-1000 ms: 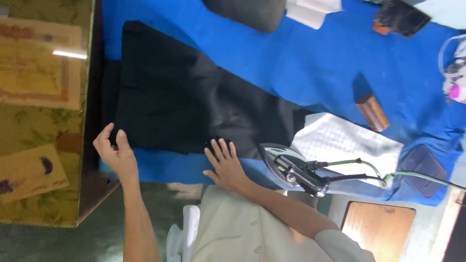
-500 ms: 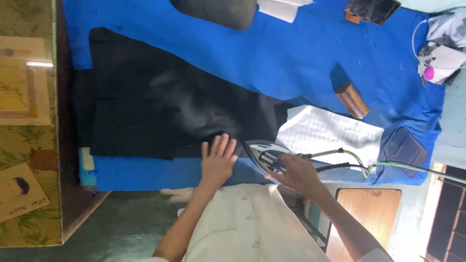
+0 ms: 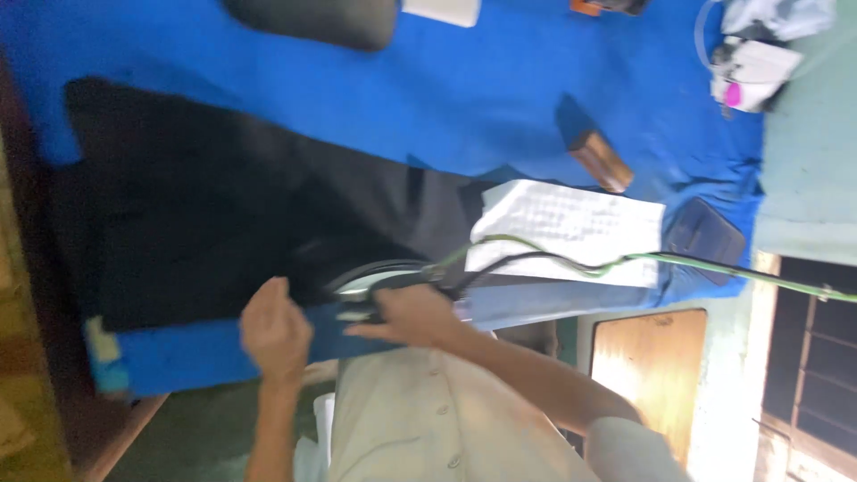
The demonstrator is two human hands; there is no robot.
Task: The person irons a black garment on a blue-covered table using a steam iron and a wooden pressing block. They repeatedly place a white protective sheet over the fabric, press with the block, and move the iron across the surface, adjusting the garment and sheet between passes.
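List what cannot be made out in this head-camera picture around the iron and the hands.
- Iron: motion blur smears it, and the right hand covers its handle.
- Left hand: blurred; whether its fingers press the black garment cannot be told.
- Dark cushion: cut off by the top edge.
- Green cord: runs off the right edge.

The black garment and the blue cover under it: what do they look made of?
Black garment: apparently smooth woven cloth with a faint sheen, lying flat. Blue cover: seemingly matte, felt-like fabric, with soft wrinkles at its edge. Motion blur hides any weave on both.
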